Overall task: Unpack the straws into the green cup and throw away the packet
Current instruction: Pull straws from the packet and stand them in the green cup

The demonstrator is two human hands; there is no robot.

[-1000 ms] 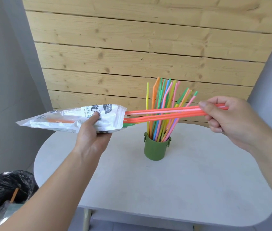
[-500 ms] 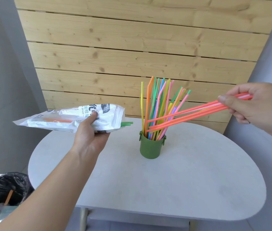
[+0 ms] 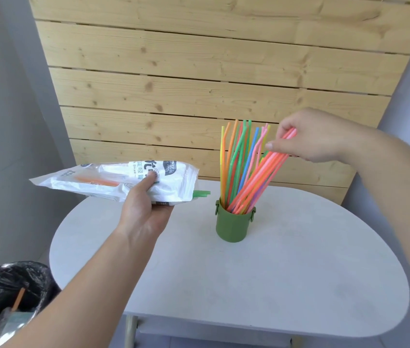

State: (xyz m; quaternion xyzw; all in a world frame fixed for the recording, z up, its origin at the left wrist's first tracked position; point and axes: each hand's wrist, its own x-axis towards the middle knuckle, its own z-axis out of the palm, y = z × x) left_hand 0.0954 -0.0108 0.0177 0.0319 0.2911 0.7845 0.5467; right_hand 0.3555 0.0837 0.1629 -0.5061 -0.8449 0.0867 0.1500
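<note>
A green cup (image 3: 234, 226) stands on the white table (image 3: 287, 285), full of several coloured straws (image 3: 236, 156). My right hand (image 3: 312, 136) pinches the top of a bunch of orange and pink straws (image 3: 266, 172) whose lower ends are inside the cup. My left hand (image 3: 146, 209) holds the white plastic packet (image 3: 113, 182) level, left of the cup. A green straw end (image 3: 201, 194) pokes out of the packet's mouth, and an orange straw shows through the plastic.
A bin lined with a black bag (image 3: 5, 297) sits on the floor at the lower left, below the table's edge. A wooden slat panel (image 3: 199, 84) stands behind the table, between grey walls.
My right hand pulled the orange and pink straws clear of the packet, swung them upright and lowered their ends into the cup. The packet stayed in my left hand.
</note>
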